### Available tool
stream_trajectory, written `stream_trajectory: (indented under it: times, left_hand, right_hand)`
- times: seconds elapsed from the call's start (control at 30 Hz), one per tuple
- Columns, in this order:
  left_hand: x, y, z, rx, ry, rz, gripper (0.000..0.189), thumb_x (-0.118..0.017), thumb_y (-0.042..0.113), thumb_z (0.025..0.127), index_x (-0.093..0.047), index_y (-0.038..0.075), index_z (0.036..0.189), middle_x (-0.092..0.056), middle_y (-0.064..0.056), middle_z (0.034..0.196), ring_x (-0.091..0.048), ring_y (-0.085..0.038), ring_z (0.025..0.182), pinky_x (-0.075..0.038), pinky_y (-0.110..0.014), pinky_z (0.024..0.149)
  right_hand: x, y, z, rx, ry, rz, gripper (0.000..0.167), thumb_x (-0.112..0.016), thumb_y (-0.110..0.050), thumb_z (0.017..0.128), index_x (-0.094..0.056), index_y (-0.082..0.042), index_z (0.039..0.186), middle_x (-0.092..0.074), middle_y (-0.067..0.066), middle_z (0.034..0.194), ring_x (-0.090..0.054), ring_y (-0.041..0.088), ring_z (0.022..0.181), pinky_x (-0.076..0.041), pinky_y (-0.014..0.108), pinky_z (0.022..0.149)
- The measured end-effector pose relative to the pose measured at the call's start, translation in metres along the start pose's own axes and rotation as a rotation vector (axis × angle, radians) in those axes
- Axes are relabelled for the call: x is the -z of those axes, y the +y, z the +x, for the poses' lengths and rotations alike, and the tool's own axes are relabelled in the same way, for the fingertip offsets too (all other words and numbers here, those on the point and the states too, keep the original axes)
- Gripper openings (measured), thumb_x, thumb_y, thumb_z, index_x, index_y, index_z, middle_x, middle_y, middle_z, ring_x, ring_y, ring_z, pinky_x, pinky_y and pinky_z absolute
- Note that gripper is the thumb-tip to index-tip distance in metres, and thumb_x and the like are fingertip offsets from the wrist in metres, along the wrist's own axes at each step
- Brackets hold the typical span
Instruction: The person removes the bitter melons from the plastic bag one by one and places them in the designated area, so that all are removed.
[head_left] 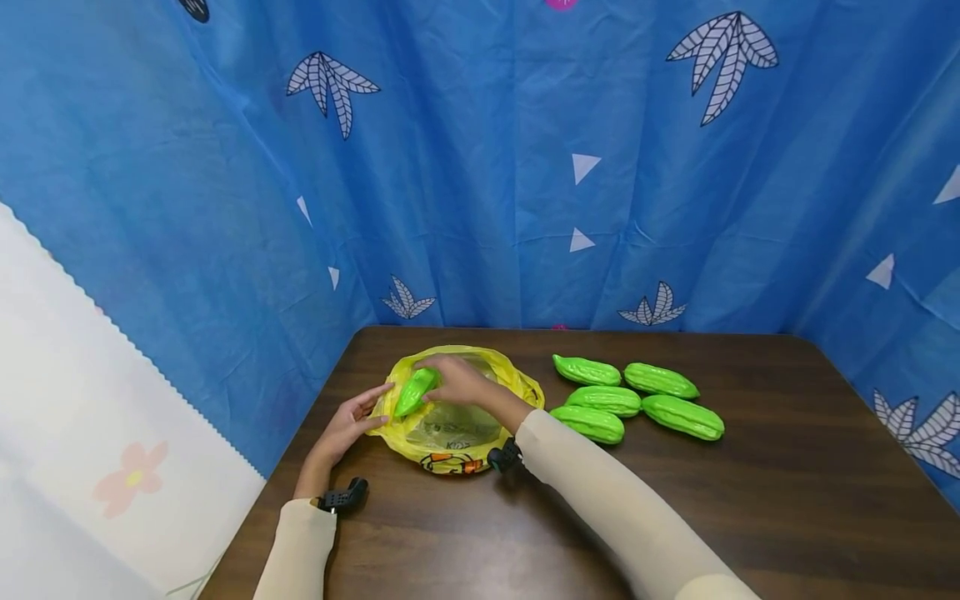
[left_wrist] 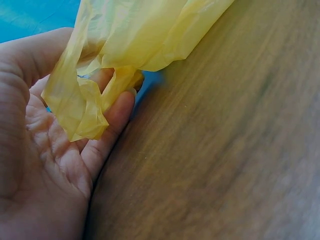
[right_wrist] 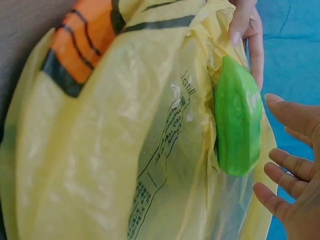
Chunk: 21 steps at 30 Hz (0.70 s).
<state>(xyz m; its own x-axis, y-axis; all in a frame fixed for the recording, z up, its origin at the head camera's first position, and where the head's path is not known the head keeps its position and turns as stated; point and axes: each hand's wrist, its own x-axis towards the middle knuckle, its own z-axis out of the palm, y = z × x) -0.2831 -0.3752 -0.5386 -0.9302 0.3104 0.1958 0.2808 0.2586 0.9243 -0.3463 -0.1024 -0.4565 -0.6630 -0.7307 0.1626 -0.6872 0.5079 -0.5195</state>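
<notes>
A yellow plastic bag (head_left: 408, 446) with orange and black print lies on the table, its mouth spread wide. My left hand (head_left: 347, 427) holds the bag's left rim; in the left wrist view, crumpled yellow plastic (left_wrist: 80, 107) runs between its thumb and fingers. A bright green, ridged toy bitter melon (right_wrist: 237, 120) is inside the bag's mouth, near the left rim. My right hand (head_left: 462, 382) reaches over the bag. In the right wrist view its thumb and fingers (right_wrist: 287, 162) are spread, with a gap between them and the melon.
Several more green toy bitter melons (head_left: 604, 401) lie in a cluster on the brown wooden table (head_left: 780, 500), right of the bag. A blue patterned curtain (head_left: 465, 167) hangs along the table's back edge. White floral cloth (head_left: 90, 400) hangs at the left.
</notes>
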Motion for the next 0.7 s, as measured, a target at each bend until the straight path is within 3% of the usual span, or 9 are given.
stream_trajectory:
  times: [0.17,0.3,0.37,0.47,0.57,0.7]
  left_hand:
    - [0.001,0.000,0.000,0.004,-0.003,-0.008,0.059,-0.066,0.008,0.098,-0.045,0.004,0.153,-0.037,-0.018,0.160,-0.025,-0.039,0.149,-0.035,-0.014,0.105]
    - [0.000,0.000,0.000,0.007,-0.001,-0.004,0.059,-0.066,0.009,0.098,-0.045,0.004,0.153,-0.038,-0.017,0.160,-0.026,-0.039,0.149,-0.034,-0.013,0.103]
    - [0.001,0.001,0.000,0.008,0.000,0.003,0.059,-0.066,0.009,0.098,-0.045,0.005,0.153,-0.038,-0.017,0.160,-0.026,-0.038,0.149,-0.034,-0.020,0.108]
    - [0.002,0.001,-0.001,0.012,0.007,-0.003,0.059,-0.067,0.009,0.098,-0.045,0.005,0.153,-0.038,-0.017,0.160,-0.027,-0.039,0.149,-0.031,-0.043,0.116]
    - [0.002,0.001,-0.001,0.014,0.013,-0.013,0.059,-0.066,0.007,0.097,-0.046,0.004,0.152,-0.037,-0.018,0.160,-0.025,-0.040,0.149,-0.022,-0.065,0.115]
    - [0.000,0.001,-0.001,0.010,0.004,-0.020,0.058,-0.065,0.006,0.098,-0.045,0.003,0.152,-0.036,-0.020,0.160,-0.023,-0.041,0.150,-0.019,-0.069,0.115]
  right_hand:
    - [-0.002,0.001,0.005,-0.027,-0.016,-0.004,0.060,-0.082,-0.022,0.088,-0.059,-0.010,0.143,-0.059,0.004,0.143,-0.053,0.022,0.134,-0.042,0.038,0.112]
    - [-0.005,0.005,0.007,-0.032,-0.017,0.000,0.059,-0.082,-0.020,0.088,-0.060,-0.011,0.142,-0.059,0.003,0.143,-0.052,0.022,0.135,-0.042,0.038,0.112]
    - [-0.007,0.006,0.009,-0.031,-0.013,0.002,0.059,-0.082,-0.019,0.088,-0.060,-0.011,0.142,-0.059,0.003,0.143,-0.052,0.023,0.135,-0.042,0.039,0.112]
    - [-0.009,0.007,0.011,-0.022,-0.009,-0.011,0.059,-0.082,-0.018,0.087,-0.060,-0.011,0.142,-0.059,0.003,0.143,-0.052,0.023,0.135,-0.041,0.038,0.112]
    - [-0.011,0.009,0.013,-0.010,-0.011,-0.037,0.059,-0.082,-0.018,0.087,-0.060,-0.011,0.142,-0.059,0.004,0.144,-0.052,0.023,0.135,-0.040,0.038,0.113]
    - [-0.012,0.011,0.013,-0.004,-0.024,-0.066,0.060,-0.082,-0.020,0.087,-0.060,-0.011,0.142,-0.057,0.004,0.146,-0.049,0.024,0.137,-0.037,0.038,0.116]
